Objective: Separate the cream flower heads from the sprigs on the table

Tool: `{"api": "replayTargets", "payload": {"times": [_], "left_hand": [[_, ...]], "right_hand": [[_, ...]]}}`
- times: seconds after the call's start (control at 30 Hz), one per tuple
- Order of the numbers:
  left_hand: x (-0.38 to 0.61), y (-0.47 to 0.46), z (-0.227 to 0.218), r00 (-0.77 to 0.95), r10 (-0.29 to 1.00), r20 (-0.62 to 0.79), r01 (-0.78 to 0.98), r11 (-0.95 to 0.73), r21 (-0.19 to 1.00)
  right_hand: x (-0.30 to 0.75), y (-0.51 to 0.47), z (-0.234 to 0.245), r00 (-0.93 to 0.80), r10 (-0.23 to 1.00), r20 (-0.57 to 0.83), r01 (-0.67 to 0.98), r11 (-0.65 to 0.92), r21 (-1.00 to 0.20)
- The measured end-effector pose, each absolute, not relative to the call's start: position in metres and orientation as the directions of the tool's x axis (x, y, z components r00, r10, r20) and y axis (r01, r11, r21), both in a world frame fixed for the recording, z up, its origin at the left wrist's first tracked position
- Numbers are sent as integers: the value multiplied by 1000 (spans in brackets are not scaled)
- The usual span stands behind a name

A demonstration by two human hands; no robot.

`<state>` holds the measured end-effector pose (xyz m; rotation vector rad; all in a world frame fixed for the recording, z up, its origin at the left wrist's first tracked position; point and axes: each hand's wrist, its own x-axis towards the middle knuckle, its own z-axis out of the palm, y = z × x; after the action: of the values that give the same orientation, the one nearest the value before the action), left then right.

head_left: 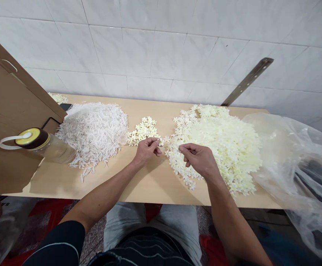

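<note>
Sat at a pale wooden counter (150, 188) against a white tiled wall (161, 40). Beyond and to the right of the right hand, spread a broad heap of cream flower pieces (224, 144), its near edge reaching right up to that hand. Further right, past the heap, slumped a clear plastic bag (294, 166) over the counter's end. Far left of the left hand, leaned a brown cardboard sheet (8, 122). Between the cardboard and the left hand, lay a mound of thin white stems (94, 129). In front of that mound, on its side and well left of the left hand, rested a clear bottle (50, 147) with a yellow and brown cap. Just beyond the left hand, gathered a small cluster of cream flowers (144, 130). Rested on the counter near each other but apart: left hand (147, 149) with thumb and forefinger pinched on a small pale piece, too small to tell apart from the flowers behind; right hand (198, 159) loosely curled, fingertips drawn toward the thumb, whether gripping anything impossible to tell.
</note>
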<state>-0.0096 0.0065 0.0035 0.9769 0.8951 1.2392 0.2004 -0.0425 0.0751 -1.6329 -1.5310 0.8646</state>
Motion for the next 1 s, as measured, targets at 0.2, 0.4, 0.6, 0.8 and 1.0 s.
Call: {"api": "replayTargets", "payload": {"times": [0.2,0.4,0.6,0.8,1.0], "left_hand": [[-6,4,1,109,994,5,-289,27,957],[-6,-6,-3,39,979,202,-92,-198,976],[-11,-11,-5,130,929,346,75,-357,931],[-9,-13,1,120,902,414,31,-420,907],[-6,-9,5,45,977,210,-167,-200,965]], "right_hand": [[217,-33,65,113,970,214,757,56,-651],[193,-33,61,105,965,240,750,82,-657],[162,-24,41,-69,989,-133,210,-116,-971],[164,-13,39,-53,993,-102,72,-99,-993],[166,-21,46,-100,994,-42,148,-27,-989]]}}
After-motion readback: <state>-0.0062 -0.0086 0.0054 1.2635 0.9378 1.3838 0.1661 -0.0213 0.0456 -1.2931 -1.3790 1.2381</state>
